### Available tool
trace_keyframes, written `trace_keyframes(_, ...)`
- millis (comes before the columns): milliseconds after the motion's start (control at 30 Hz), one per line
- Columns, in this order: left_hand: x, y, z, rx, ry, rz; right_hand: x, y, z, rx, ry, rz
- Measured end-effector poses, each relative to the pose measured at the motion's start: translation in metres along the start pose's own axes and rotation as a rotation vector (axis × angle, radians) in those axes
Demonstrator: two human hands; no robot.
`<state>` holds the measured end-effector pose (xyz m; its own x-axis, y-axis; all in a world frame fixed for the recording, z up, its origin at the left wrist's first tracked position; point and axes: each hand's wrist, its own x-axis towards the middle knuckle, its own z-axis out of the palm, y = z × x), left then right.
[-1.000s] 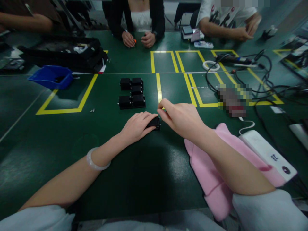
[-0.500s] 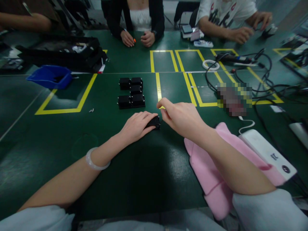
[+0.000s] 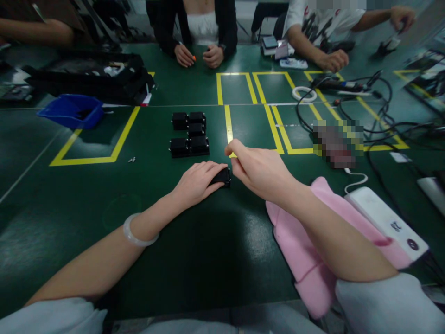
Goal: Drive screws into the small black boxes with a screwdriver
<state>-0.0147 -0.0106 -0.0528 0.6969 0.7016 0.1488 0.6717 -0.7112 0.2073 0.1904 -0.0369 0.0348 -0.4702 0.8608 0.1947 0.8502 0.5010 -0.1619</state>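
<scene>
My left hand point(image 3: 197, 184) is closed over a small black box-shaped part point(image 3: 223, 176) and presses it to the green table; most of the part is hidden under the fingers. Just right of that part is my right hand point(image 3: 261, 170), its fingers curled into a pinch. What it holds, if anything, cannot be made out. Beyond my hands lie several similar black blocks point(image 3: 189, 145) with small metal bits at their ends. A few tiny metal pieces, like screws point(image 3: 132, 159), rest to the left.
A blue bin point(image 3: 71, 110) and stacked black trays point(image 3: 86, 80) stand at the left. Right of me are a pink cloth item point(image 3: 321, 283), a white power bank point(image 3: 385, 223), a tape roll point(image 3: 304, 94) and cables point(image 3: 385, 109). Co-workers' hands point(image 3: 212, 56) rest across the table.
My left hand stays on the black part; my right hand has barely shifted. The co-worker at the far right has moved their hands apart, one raised to the right.
</scene>
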Motion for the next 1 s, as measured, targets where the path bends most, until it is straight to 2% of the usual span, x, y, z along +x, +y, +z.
trace_keyframes(133,0.0002,0.0000,0.0001,0.007,-0.003,-0.002,0.0001,0.0002,0.0004,-0.101,-0.022,0.033)
trace_keyframes(333,0.0007,0.0006,-0.0005,-0.016,-0.010,-0.005,-0.0011,0.0003,0.0004,-0.007,0.024,0.025)
trace_keyframes(533,0.0005,0.0005,-0.0005,-0.006,-0.003,0.002,-0.0004,-0.0001,0.0004,-0.070,-0.027,0.041)
trace_keyframes(667,0.0003,0.0006,-0.0007,-0.024,-0.006,0.000,-0.0005,0.0007,0.0012,0.019,0.018,0.023)
trace_keyframes(867,0.0003,0.0009,-0.0005,0.005,-0.003,0.001,-0.0003,0.0000,0.0002,-0.071,-0.027,0.045)
trace_keyframes(1000,0.0004,0.0009,-0.0004,-0.015,-0.006,0.001,-0.0001,-0.0003,0.0012,-0.015,0.008,0.051)
